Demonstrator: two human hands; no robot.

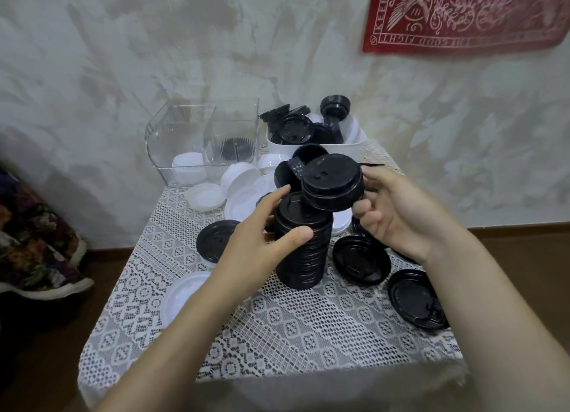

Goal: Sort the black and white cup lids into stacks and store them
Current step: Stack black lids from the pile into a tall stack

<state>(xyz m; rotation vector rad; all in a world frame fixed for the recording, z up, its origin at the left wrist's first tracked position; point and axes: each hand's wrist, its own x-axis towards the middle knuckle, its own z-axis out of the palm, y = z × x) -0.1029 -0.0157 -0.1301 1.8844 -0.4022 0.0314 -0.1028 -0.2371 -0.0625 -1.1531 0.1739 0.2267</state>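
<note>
**Two hands, one tall black stack**

A flowered cloth (34,245) lies far left on the floor. The table (308,334) has a lace cover. A white lid (180,297) lies flat near its left edge, at 8 o'clock from the stack. A clear box (172,140) stands at the back left, at 11 o'clock, with white lids in one part and black ones in the other. Loose white lids (240,177) lie just in front of it. One flat black lid (216,240) lies at 9 o'clock, partly under the left hand (262,242).

The left hand wraps its fingers and thumb round the stack of black lids (303,251), which stands upright in the middle of the table. The bare lace at 6 o'clock is the widest free spot, up to the front edge.

A tilted black lid (333,182) hangs at 1 o'clock, right by the stack's top. The right hand (398,214) pinches its right rim with curled fingers. Behind it, at 12 o'clock, a white tub (342,149) is heaped with black lids.

Two more black lids (361,259) lie at 3 and 4 o'clock, the far one close to the right edge. A red cloth (462,14) hangs on the wall.
</note>
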